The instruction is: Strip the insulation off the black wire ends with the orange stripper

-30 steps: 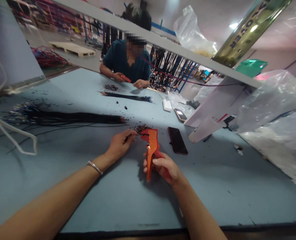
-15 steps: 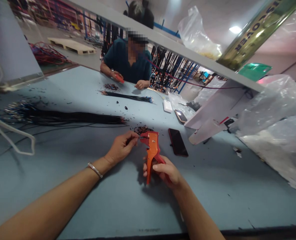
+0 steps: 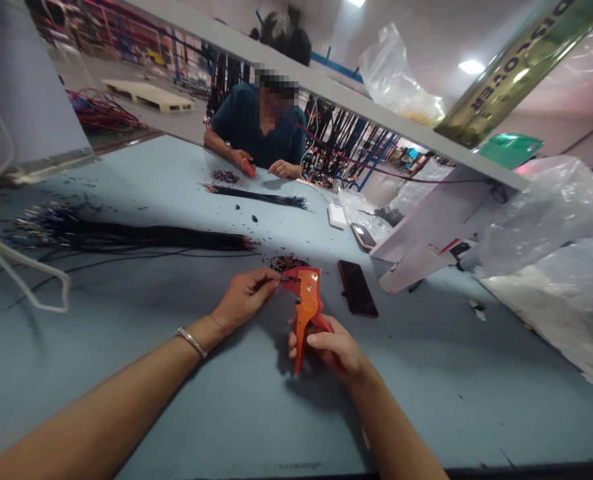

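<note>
My right hand [image 3: 333, 347] is wrapped round the handles of an orange and red wire stripper [image 3: 308, 297], which stands tilted above the table with its jaws facing left. My left hand [image 3: 246, 293] is pinched on a thin black cable [image 3: 280, 277], whose end reaches the stripper's jaws. Most of that cable is hidden by the fingers. Behind the jaws lies a small heap of wire scraps [image 3: 289, 262]. A thick bundle of black cables [image 3: 156, 236] with stripped, coloured ends stretches across the table to the left of the heap.
Across the table a co-worker [image 3: 261, 127] holds a red tool [image 3: 249, 167] near a smaller cable bundle [image 3: 256, 195]. A dark phone [image 3: 357, 288] lies right of my stripper. A white bent wire stand [image 3: 31, 277] is at left. Plastic bags [image 3: 551, 220] lie at right beneath a slanting shelf.
The view has shifted slightly. My hands keep their grips, with the cable end still at the stripper's jaws. The co-worker's hand with the red tool has moved a little.
</note>
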Available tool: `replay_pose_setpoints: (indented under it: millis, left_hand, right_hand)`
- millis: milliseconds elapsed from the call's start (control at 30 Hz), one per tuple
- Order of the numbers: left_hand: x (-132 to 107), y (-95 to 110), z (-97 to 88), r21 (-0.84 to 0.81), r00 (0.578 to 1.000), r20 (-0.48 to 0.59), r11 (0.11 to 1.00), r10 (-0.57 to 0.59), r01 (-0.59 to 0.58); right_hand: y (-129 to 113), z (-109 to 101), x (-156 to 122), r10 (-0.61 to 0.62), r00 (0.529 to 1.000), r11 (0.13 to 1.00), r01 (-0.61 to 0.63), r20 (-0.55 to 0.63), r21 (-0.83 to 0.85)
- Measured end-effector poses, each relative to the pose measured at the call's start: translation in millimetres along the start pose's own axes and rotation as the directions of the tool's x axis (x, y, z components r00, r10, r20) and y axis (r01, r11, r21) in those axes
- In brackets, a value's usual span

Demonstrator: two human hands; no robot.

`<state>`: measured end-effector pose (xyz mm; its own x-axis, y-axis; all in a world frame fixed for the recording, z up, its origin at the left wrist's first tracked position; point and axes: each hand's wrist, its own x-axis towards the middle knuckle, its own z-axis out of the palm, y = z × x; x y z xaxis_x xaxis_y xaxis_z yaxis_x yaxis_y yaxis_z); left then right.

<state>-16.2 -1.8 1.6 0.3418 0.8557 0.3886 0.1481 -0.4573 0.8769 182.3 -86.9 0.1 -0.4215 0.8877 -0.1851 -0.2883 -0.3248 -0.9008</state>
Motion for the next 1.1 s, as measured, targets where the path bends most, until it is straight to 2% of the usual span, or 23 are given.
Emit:
replay_pose_setpoints:
  millis: [267, 667, 1100]
  left_hand:
    - [0, -2, -1.1, 0.004, 1.0, -0.002, 1.0, 0.008, -0.008]
    - [0, -1, -1.6, 0.145, 0.986, -0.052, 0.978, 0.159, -0.15]
    - [0, 0, -1.4, 0.13, 0.986, -0.065, 0.981, 0.155, -0.146]
  right_hand:
    - [-1, 2, 0, -0.003, 1.0, 1.0, 0.003, 0.005, -0.008]
    - [-4, 7, -2, -0.01, 1.0, 1.0, 0.01, -0.001, -0.026]
    - [0, 12, -1, -0.039, 0.998, 0.997, 0.035, -0.056, -0.07]
